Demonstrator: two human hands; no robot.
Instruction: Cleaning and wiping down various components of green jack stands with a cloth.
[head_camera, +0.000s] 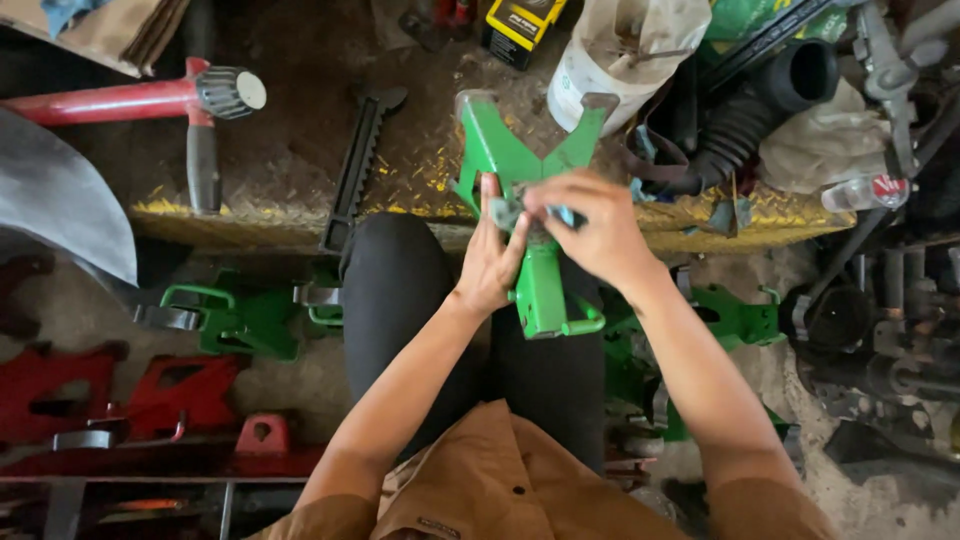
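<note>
HAZARDS

1. Slip of the stand. The green stand (540, 235) rests tilted, its lower end on the person's lap and its forked top against the edge of the yellow-flecked plate (300, 190). Neither end appears fixed. A hard push at mid-height could, in all likelihood, kick the top off the plate edge or slide the base down between the knees.

2. Pinch. The left hand (492, 255) lies flat along the left side of the column, fingers extended, pressing rather than clasping; its grip is wide and encloses nothing visible. The right hand (590, 230) has a narrow grip, fingertips pinched on a small bluish-grey part (560, 213) at the column. Both sets of fingers sit close to the same spot, so a sudden shift of the stand could trap them.

3. Loss of the small part. It is held by fingertips only. If dropped, it would likely fall among the green parts (240, 320) on the dirty floor and be hard to find.

CONDITION OF THE STAND

Painted bright green. V-shaped saddle on top with worn grey tips. A looped handle (585, 325) projects at the lower right. Paint looks mostly sound. What the small part is cannot be told.
</note>
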